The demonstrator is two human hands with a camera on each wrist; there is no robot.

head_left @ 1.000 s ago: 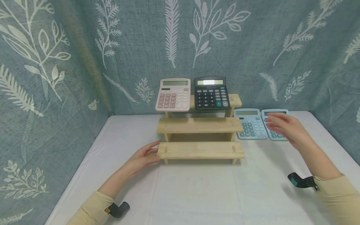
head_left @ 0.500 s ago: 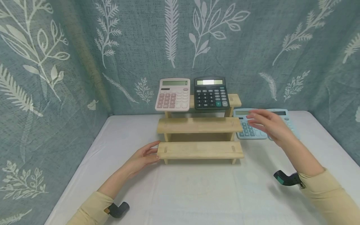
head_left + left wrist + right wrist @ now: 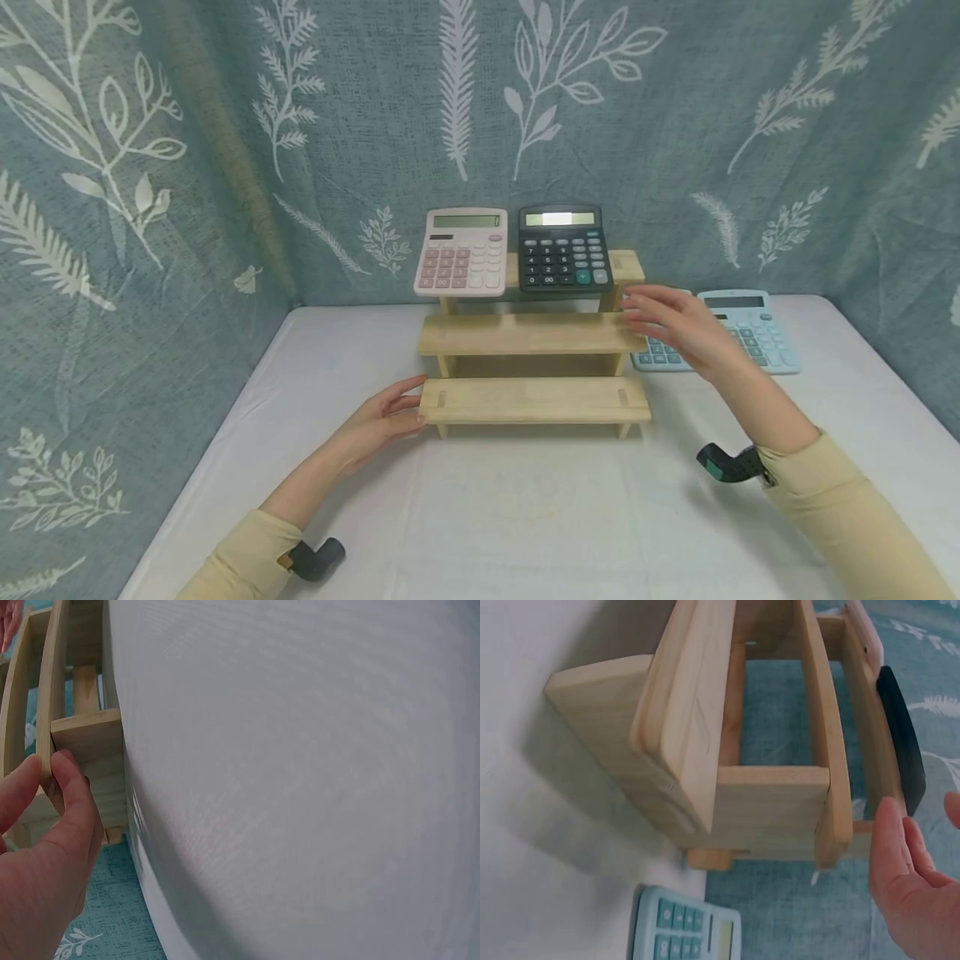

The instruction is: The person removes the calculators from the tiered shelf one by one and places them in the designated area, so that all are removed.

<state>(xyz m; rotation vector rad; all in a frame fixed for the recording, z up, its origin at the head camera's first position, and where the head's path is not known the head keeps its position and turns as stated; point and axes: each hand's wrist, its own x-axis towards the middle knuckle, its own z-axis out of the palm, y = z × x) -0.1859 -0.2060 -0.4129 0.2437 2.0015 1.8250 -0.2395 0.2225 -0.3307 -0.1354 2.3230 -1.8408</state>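
A three-tier wooden stand (image 3: 534, 402) faces me. My left hand (image 3: 382, 421) grips the left end of its lowest shelf; in the left wrist view the thumb and fingers (image 3: 69, 791) lie on either side of the board. On the top shelf a white-and-pink calculator (image 3: 461, 254) leans beside a black calculator (image 3: 565, 250). My right hand (image 3: 678, 325), fingers extended and holding nothing, overlaps the right end of the middle shelf in the head view. From the right wrist, its fingers (image 3: 889, 844) show close to the upper shelves' end, below the black calculator.
Behind my right hand, two light blue calculators lie on the white table: the left one (image 3: 660, 357) is partly covered by the hand, the right one (image 3: 772, 333) shows more fully. A patterned blue-green curtain (image 3: 360, 125) encloses the table's back and sides.
My right hand has moved left, from over the right blue calculator, past the left one, to the stand's right end. The left hand has stayed at the lowest shelf.
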